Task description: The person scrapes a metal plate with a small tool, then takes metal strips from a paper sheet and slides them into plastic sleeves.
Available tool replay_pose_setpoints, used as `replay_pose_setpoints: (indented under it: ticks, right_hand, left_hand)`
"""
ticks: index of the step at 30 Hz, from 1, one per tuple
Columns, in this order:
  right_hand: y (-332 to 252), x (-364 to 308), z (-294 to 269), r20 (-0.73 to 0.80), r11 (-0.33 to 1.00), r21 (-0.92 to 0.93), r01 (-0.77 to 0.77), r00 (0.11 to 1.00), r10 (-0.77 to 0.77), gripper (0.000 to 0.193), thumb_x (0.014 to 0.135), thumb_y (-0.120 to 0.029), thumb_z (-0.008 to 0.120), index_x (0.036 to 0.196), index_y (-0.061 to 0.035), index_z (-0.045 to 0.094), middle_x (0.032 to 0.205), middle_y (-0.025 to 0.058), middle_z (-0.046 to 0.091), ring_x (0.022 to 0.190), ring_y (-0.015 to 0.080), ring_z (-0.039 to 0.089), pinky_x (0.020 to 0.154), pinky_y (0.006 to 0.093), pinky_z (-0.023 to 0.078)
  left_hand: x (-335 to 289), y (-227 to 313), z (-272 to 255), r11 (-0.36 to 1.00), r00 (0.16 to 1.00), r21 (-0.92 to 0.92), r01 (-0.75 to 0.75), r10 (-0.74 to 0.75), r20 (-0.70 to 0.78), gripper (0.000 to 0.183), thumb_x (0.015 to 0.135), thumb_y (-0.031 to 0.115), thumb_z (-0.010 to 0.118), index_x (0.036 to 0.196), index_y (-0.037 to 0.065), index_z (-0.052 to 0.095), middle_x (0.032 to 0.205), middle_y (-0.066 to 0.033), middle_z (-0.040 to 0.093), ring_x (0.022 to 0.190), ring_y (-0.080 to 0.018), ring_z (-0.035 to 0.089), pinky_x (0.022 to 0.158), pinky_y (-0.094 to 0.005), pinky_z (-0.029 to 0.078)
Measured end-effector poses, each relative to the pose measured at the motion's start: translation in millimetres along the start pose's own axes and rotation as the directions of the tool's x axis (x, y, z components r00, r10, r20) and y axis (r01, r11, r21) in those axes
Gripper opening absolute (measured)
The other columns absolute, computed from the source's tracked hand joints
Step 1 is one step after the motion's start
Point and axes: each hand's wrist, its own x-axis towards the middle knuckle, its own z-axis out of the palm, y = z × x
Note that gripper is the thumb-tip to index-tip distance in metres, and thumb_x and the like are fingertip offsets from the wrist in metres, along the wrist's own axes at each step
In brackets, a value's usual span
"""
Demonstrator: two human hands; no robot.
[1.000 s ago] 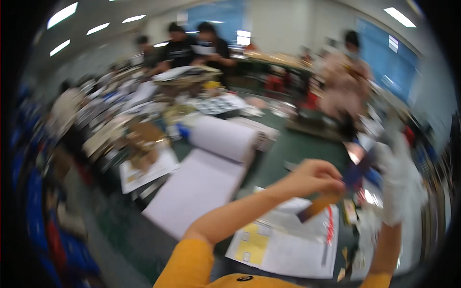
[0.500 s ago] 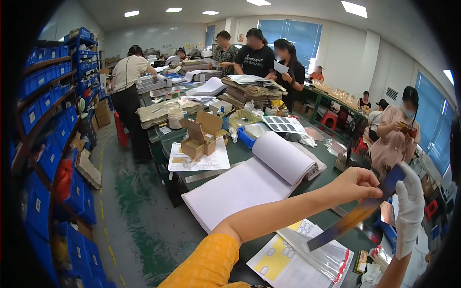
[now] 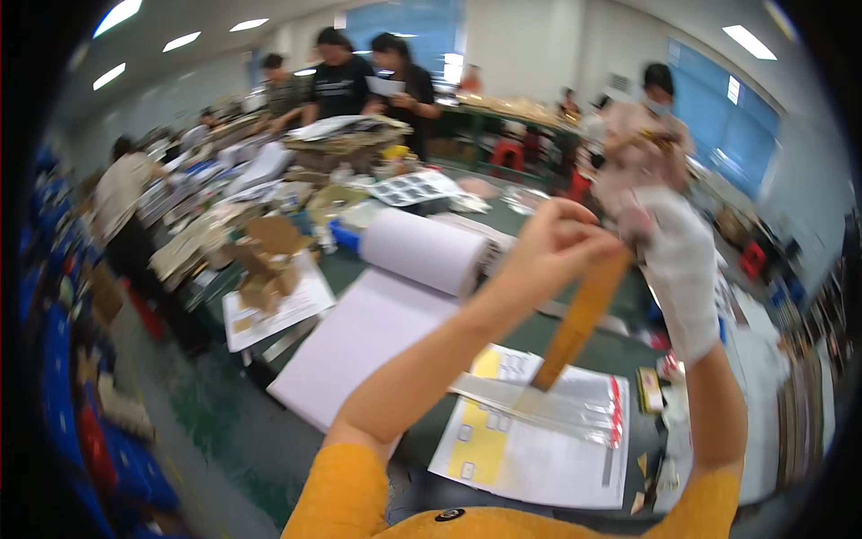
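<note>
— Quantities first: state the count of each item.

— Orange-brown strip [image 3: 584, 314]: one. Clear plastic bag [image 3: 575, 418] with a red edge: one. Printed sheet [image 3: 539, 472] with a yellow panel: one visible on top. White paper stack [image 3: 359, 346], far end rolled over: one. Small yellow box [image 3: 649, 391]: one. Bare left hand [image 3: 552, 247] and gloved right hand [image 3: 675, 269]: one each.

— Surroundings and obstructions, taking the strip as clock centre?

— Bag and sheet: 6 o'clock, on the green table [image 3: 413, 460]. Stack: 9 o'clock. Yellow box: between 4 and 5 o'clock. Open cardboard box [image 3: 272, 235]: 9 o'clock, beyond the stack. Person in pink [image 3: 646, 162]: near 1 o'clock, partly blocked by the right hand. The strip's lower end overlaps the bag in view; contact cannot be determined.

— Pose and grip?

— Left hand: raised, forearm angled toward 1 to 2 o'clock; thumb and fingers narrow, pinching the strip near its upper end. The strip tilts, lower end toward 7 o'clock. Right hand: raised at the strip's 2 o'clock, forearm nearly vertical. Its fingertips are blurred; whether they grip the strip cannot be determined.
</note>
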Motion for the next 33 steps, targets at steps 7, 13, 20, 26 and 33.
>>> replay_pose_setpoints:
  ticks: [7, 13, 20, 26, 33]
  right_hand:
    - [22.8, 33.0, -7.6, -0.027, 0.82, -0.444, 0.363, 0.908, -0.417, 0.013, 0.089, -0.016, 0.064, 0.088, -0.0034, 0.066, 0.069, 0.0065, 0.062, 0.063, 0.0161, 0.061, 0.06, 0.0257, 0.048]
    - [161.5, 4.2, -69.7, -0.053, 0.71, -0.68, 0.185, 0.953, -0.298, 0.017, 0.088, -0.022, 0.06, 0.086, -0.0049, 0.064, 0.064, 0.011, 0.06, 0.058, 0.0239, 0.06, 0.058, 0.0352, 0.049]
    - [318.2, -139.5, -78.1, 0.005, 0.484, -0.441, -0.756, 0.538, 0.843, 0.031, 0.09, -0.028, 0.05, 0.078, -0.0033, 0.064, 0.08, 0.0208, 0.065, 0.075, 0.0364, 0.064, 0.069, 0.0451, 0.05]
    - [387.5, -195.7, -58.4, -0.129, 0.288, -0.726, -0.625, 0.535, 0.835, 0.023, 0.086, -0.021, 0.053, 0.082, -0.0032, 0.068, 0.09, 0.0243, 0.065, 0.088, 0.0355, 0.065, 0.075, 0.0442, 0.052]
    - [371.9, -186.3, -34.5, 0.066, 0.454, -0.793, -0.406, 0.683, 0.727, 0.028, 0.086, -0.031, 0.056, 0.079, -0.0059, 0.065, 0.082, 0.02, 0.065, 0.08, 0.0373, 0.064, 0.072, 0.0465, 0.052]
  left_hand:
    - [1.0, -54.8, 0.6, 0.95, 0.872, 0.291, 0.112, -0.235, 0.43, 0.055, 0.078, 0.013, 0.075, 0.124, 0.0, 0.049, 0.113, -0.0087, 0.056, 0.109, -0.019, 0.056, 0.09, -0.0304, 0.043]
    - [12.9, -141.8, 15.1, 0.877, 0.867, 0.337, 0.342, -0.432, 0.247, 0.037, 0.078, 0.012, 0.073, 0.108, 0.0, 0.054, 0.087, -0.0033, 0.061, 0.073, -0.0113, 0.059, 0.072, -0.025, 0.044]
    - [57.0, -252.5, -21.0, 0.597, 0.939, 0.798, -0.081, -0.223, 0.262, 0.03, 0.075, 0.015, 0.068, 0.1, 0.004, 0.057, 0.086, -0.0121, 0.057, 0.079, -0.0273, 0.058, 0.073, -0.0365, 0.047]
    - [95.4, -330.0, -11.6, 0.393, 0.844, 0.902, -0.179, -0.41, 0.346, 0.036, 0.074, 0.016, 0.07, 0.107, 0.003, 0.061, 0.097, -0.0126, 0.06, 0.091, -0.0294, 0.059, 0.08, -0.0377, 0.047]
    - [87.3, -365.3, -35.3, 0.387, 0.83, 0.918, -0.093, -0.48, 0.286, 0.058, 0.071, 0.015, 0.075, 0.123, 0.005, 0.053, 0.12, -0.0147, 0.059, 0.111, -0.0325, 0.055, 0.091, -0.0409, 0.044]
